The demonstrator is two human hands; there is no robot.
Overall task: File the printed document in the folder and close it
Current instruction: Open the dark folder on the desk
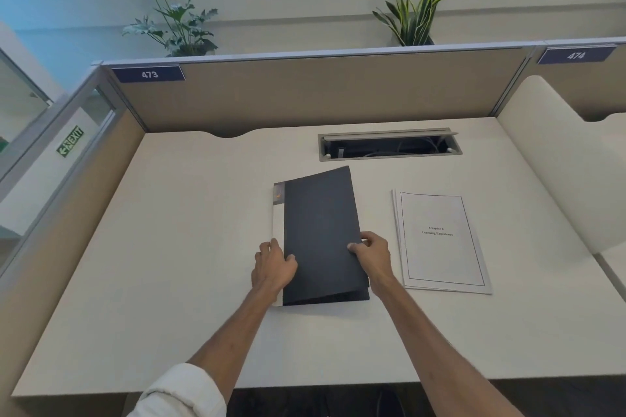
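A dark folder with a white spine strip lies in the middle of the white desk. Its front cover is raised a little along the right edge. My right hand grips that raised right edge, thumb on top. My left hand rests on the folder's left side near the spine, holding it down. The printed document, a thin white stack with a framed title page, lies flat on the desk to the right of the folder, apart from both hands.
A cable tray slot is open in the desk behind the folder. Beige partition walls close the back and left. A white curved divider stands at the right. Potted plants sit beyond the partition.
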